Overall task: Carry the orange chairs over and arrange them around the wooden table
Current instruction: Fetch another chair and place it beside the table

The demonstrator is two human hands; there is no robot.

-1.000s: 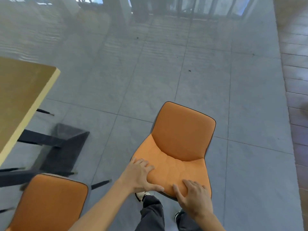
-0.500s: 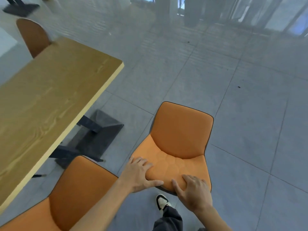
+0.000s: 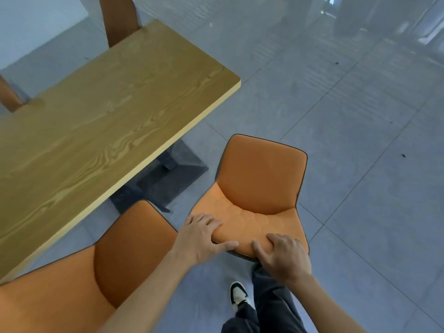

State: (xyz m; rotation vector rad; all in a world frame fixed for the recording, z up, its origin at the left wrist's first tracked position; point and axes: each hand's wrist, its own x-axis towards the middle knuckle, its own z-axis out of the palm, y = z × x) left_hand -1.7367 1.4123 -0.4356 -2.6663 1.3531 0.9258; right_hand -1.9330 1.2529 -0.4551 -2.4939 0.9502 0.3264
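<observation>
Both the left hand [image 3: 200, 237] and right hand [image 3: 283, 257] clamp the front edge of the padded orange shell chair [image 3: 258, 195], thumbs on top, apparently to carry it level toward the grained wooden table [image 3: 108, 121] at ten o'clock.

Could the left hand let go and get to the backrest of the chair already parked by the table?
Probably yes. The left hand grips the carried chair at its seat edge, and the parked chair has its backrest just beside that forearm, with nothing between them.
</observation>
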